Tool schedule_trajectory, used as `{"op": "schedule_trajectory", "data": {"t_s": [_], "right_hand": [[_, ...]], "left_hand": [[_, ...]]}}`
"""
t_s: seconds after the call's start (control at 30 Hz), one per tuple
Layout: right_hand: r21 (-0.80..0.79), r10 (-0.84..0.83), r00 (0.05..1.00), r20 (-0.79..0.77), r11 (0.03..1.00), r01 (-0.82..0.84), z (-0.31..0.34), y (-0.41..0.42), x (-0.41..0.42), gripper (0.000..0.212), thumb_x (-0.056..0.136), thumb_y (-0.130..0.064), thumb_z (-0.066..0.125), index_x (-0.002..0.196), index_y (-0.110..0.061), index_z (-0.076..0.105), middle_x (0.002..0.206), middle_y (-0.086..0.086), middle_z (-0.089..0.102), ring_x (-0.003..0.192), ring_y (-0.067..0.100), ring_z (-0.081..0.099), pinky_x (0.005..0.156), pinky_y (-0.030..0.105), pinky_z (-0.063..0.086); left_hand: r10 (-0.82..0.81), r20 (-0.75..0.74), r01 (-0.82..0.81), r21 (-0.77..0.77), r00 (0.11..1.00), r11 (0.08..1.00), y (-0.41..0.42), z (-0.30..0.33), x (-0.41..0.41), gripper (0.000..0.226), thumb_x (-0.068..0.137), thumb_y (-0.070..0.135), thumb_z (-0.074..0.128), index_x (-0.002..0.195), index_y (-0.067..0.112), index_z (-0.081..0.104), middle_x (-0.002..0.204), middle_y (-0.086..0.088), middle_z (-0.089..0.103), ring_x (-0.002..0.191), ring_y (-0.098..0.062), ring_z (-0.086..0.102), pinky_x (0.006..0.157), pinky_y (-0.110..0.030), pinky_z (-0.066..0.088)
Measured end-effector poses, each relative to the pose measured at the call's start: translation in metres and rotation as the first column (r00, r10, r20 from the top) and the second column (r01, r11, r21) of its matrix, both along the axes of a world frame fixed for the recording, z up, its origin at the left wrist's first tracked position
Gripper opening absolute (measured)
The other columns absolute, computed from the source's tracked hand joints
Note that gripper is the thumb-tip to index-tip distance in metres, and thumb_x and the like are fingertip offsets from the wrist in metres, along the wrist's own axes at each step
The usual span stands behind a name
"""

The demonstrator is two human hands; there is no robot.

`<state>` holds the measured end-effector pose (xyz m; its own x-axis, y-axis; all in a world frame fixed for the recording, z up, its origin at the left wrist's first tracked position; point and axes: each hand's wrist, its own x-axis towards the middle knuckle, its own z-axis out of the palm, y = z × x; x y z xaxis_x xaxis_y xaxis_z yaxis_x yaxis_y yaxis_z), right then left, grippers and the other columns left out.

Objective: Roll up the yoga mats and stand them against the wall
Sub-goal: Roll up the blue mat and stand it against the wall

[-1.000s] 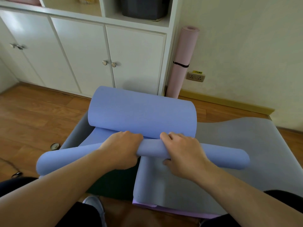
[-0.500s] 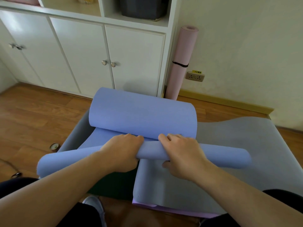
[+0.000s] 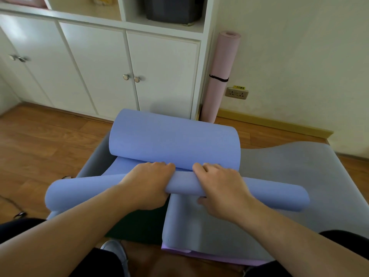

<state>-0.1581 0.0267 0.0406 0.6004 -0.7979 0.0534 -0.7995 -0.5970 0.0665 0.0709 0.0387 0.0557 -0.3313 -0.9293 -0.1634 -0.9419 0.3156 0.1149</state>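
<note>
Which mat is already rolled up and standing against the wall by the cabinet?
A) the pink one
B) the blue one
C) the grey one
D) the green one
A: the pink mat stands upright beside the cabinet, tied with a black band, while both hands, left hand and right hand, grip the blue mat on the floor.

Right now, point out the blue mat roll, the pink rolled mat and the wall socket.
blue mat roll [image 3: 275, 196]: head view, on its right half, past the hands.
pink rolled mat [image 3: 221, 62]: head view, mid-length, above the black band.
wall socket [image 3: 236, 93]: head view, faceplate centre.
</note>
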Motion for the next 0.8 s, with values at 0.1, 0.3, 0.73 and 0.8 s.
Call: {"op": "schedule_trajectory", "data": {"t_s": [0.1, 0.3, 0.73, 0.8], "right_hand": [[0.038, -0.015, 1.0, 0.026, 0.999, 0.014, 0.001, 0.001, 0.003, 0.045, 0.079, -0.022, 0.072, 0.107, -0.023, 0.037, 0.098, 0.0, 0.063, 0.085, 0.03, 0.067, 0.058, 0.037, 0.038], [0.204, -0.078, 0.994, 0.08, 0.977, 0.061, 0.005, -0.007, -0.002, 0.033, 0.078, -0.023, 0.067, 0.101, -0.022, 0.044, 0.095, 0.001, 0.064, 0.085, 0.031, 0.065, 0.066, 0.04, 0.051], [0.17, -0.093, 0.995, 0.041, 0.982, 0.085, 0.008, -0.003, -0.002, 0.036, 0.079, -0.022, 0.066, 0.099, -0.023, 0.036, 0.099, 0.005, 0.066, 0.087, 0.034, 0.066, 0.063, 0.037, 0.039], [0.175, -0.092, 0.994, 0.05, 0.981, 0.082, 0.008, -0.002, -0.003, 0.037, 0.08, -0.023, 0.066, 0.102, -0.023, 0.037, 0.1, 0.002, 0.065, 0.09, 0.033, 0.066, 0.063, 0.037, 0.038]], "left_hand": [[-0.006, -0.022, 0.006, 0.0, 1.0, 1.0, 0.0, 0.003, 0.002, 0.024, 0.086, 0.038, 0.062, 0.103, 0.03, 0.048, 0.102, 0.008, 0.061, 0.091, -0.019, 0.063, 0.082, -0.041, 0.056], [-0.069, 0.054, 0.08, -0.226, 0.996, 0.971, 0.009, -0.005, -0.01, 0.032, 0.081, 0.03, 0.071, 0.101, 0.025, 0.047, 0.096, 0.006, 0.059, 0.086, -0.021, 0.063, 0.067, -0.034, 0.048], [-0.04, 0.04, 0.047, -0.192, 0.998, 0.98, 0.006, -0.005, -0.012, 0.032, 0.086, 0.036, 0.064, 0.106, 0.027, 0.041, 0.102, 0.007, 0.059, 0.095, -0.021, 0.063, 0.068, -0.034, 0.04], [-0.025, 0.052, 0.034, -0.168, 0.998, 0.985, 0.006, -0.007, -0.014, 0.032, 0.086, 0.03, 0.064, 0.102, 0.026, 0.036, 0.102, 0.005, 0.059, 0.094, -0.022, 0.064, 0.068, -0.034, 0.038]]}}
